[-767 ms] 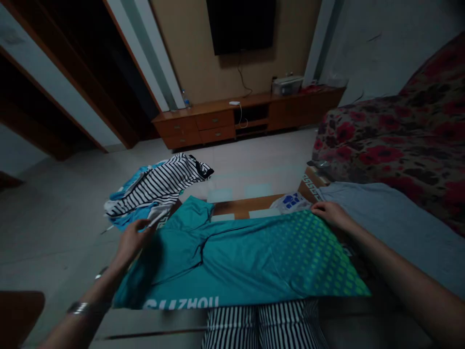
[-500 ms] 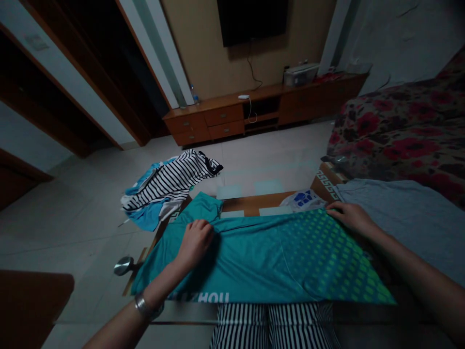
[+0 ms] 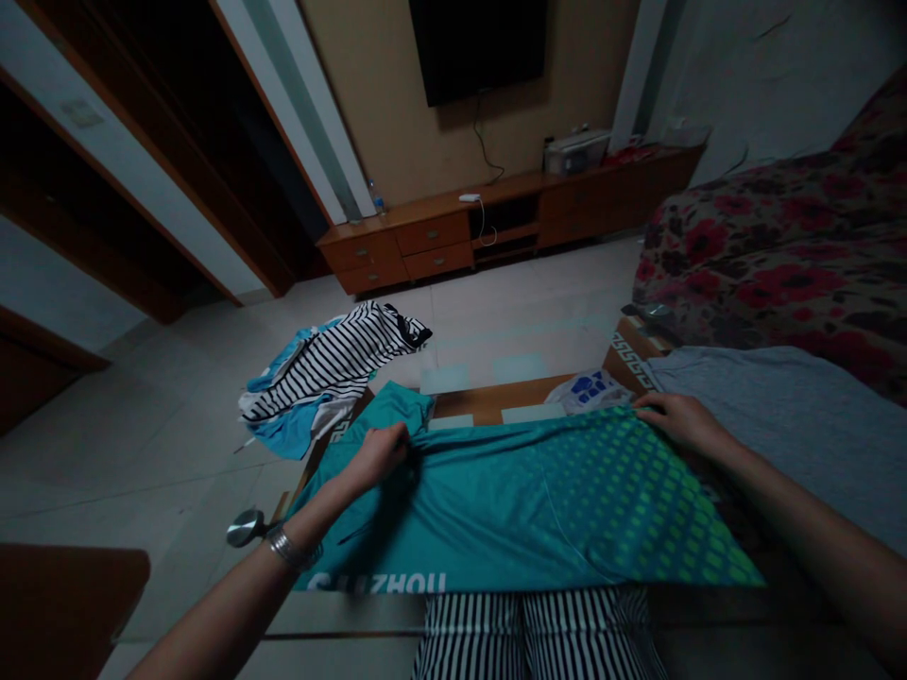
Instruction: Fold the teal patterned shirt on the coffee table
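Observation:
A teal shirt (image 3: 488, 510) with green dots at its right end and white letters along its near edge lies across the glass table in front of me. My left hand (image 3: 383, 453) is closed on the shirt's far edge, left of the middle, and the cloth there is drawn into creases. At the far right corner of the shirt, my right hand (image 3: 676, 418) pinches the dotted cloth between thumb and fingers. A teal sleeve (image 3: 397, 406) spreads beyond my left hand.
Striped and blue clothes (image 3: 340, 359) are heaped at the table's far left corner. A grey cloth (image 3: 772, 406) lies at right, near a flowered sofa (image 3: 772, 255). A plastic bag (image 3: 591, 389) sits behind the shirt. Farther back stands a wooden cabinet (image 3: 432, 246).
My left hand has closed on the shirt's far edge and lifted it a little, creasing the cloth. More white letters show. My right hand keeps its pinch. The view has shifted slightly.

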Demonstrator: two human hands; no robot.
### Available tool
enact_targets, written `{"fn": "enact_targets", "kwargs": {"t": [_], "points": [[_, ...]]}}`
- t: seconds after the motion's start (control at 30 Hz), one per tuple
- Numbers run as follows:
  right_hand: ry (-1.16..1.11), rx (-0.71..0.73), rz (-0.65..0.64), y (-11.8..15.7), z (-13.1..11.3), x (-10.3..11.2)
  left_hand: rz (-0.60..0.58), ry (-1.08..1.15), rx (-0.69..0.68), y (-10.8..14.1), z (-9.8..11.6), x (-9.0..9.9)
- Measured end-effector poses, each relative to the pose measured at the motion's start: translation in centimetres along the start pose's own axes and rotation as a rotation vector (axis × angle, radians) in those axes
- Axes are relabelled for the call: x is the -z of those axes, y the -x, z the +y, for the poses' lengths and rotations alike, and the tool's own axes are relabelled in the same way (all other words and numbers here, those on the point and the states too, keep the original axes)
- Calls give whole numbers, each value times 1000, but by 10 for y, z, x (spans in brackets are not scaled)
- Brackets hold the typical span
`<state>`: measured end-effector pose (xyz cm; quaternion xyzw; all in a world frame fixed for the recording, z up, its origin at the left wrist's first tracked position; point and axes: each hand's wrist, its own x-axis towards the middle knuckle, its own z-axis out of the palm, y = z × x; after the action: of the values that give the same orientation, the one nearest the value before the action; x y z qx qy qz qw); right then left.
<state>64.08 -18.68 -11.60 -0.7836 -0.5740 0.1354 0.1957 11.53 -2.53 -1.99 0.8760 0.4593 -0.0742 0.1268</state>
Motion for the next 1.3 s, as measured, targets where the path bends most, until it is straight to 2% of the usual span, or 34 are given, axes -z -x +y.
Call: {"fn": "enact_targets", "kwargs": {"t": [0.1,0.2,0.47,0.6,0.77,0.87,0.97,1.07,1.2,1.3], "points": [[-9,-2,-3,0,0,0,18,79,-51,-13,-10,6],[0,-12,-12,0,-3,0,-1,45,-117,-26,-15,10],[-17,-3,3,1,0,-3,-30,-319,-276,-39,2,10],[0,-23,-12,2,-1,-2,-11,-452,-186,-44,1,13],[-12,-16,-22,4,-6,2,24,-461,-71,-49,-3,22],[-13,-20,-11,5,-7,2,88,-443,-50,-45,5,24],[-4,-27,-10,5,-7,2,133,-375,-114,-38,16,20],[-2,-27,-4,5,-6,1,95,-307,-175,-34,21,12],[-17,-10,-5,5,-4,0,30,-299,-80,-36,17,5],[-7,-25,1,5,-6,2,-8,-262,-20,-42,11,7]]}}
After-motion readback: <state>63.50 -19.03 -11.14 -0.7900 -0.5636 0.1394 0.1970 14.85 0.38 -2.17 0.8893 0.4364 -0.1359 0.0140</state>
